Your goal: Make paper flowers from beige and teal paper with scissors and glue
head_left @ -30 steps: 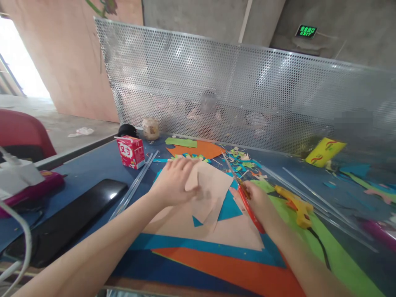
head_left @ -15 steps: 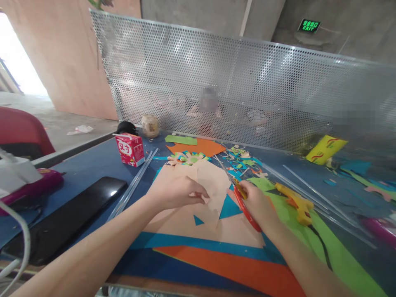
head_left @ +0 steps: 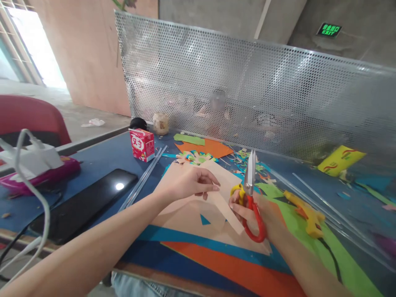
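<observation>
Head view: paper-littered blue table (head_left: pixel 102 156), perforated screen (head_left: pixel 247 90).

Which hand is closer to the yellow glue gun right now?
Right. The right hand, holding the scissors, sits just left of the glue gun; the left hand is farther left, pinching the tan paper.

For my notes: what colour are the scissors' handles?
Red and yellow handles on the scissors, seen in the head view.

Left hand (head_left: pixel 185 184): pinching a tan paper strip (head_left: pixel 224 206)
Right hand (head_left: pixel 258 210): gripping red-handled scissors (head_left: pixel 250 194), blades upright
</observation>
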`<state>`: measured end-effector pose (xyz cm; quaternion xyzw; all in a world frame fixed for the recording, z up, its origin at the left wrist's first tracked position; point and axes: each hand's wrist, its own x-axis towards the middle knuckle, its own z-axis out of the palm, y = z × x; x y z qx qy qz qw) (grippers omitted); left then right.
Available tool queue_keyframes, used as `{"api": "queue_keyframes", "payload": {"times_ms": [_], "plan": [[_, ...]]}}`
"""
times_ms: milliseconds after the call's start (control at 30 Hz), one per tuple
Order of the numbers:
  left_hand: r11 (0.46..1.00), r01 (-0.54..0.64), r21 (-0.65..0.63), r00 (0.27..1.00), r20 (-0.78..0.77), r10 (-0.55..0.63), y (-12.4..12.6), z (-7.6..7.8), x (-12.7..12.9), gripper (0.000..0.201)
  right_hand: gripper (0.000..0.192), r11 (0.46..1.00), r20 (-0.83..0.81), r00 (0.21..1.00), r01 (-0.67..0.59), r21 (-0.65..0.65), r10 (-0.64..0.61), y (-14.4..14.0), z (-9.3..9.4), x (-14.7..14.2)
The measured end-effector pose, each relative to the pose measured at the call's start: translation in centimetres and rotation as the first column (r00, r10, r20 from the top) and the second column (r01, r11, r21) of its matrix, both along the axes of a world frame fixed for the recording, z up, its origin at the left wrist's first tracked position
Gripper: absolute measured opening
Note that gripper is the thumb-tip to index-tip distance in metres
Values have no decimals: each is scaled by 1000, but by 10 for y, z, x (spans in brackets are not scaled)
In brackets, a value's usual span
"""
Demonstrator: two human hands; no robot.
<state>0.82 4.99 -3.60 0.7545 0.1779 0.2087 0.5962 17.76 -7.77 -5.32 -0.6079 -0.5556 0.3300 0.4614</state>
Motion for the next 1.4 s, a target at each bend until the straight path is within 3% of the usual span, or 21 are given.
{"api": "queue_keyframes", "payload": {"times_ms": [100,200,267,400,567,700,867,1167,1400], "plan": [[997,-7,-76,997,82,14,-2,2,0,26,15,998,-19,1000,-16,-63,15,-1,4,-5],[988,34,-150,987,162,-9,-5,4,1,35,16,996,-10,997,76,-48,-76,-1,9,-9],[976,90,-200,987,150,-60,-8,2,2,37,18,990,-23,990,139,2,-139,-1,11,-10],[946,157,-285,988,50,-149,-20,-4,12,23,17,978,-17,979,203,51,-203,0,11,-7],[976,9,-216,995,97,12,-26,-2,18,21,24,978,21,982,186,99,-189,-4,6,-5],[976,-119,-182,949,269,165,-20,8,8,19,26,977,110,975,182,109,-194,-10,6,-3],[958,-212,-192,898,348,268,-14,15,-1,18,24,976,261,940,202,86,-218,-10,3,0],[977,-205,-57,934,287,213,-19,19,-4,16,19,989,310,940,147,12,-143,-12,7,-3],[975,-212,-60,940,259,220,-23,25,-4,13,27,991,302,946,129,-31,-114,-12,6,-2]]}}
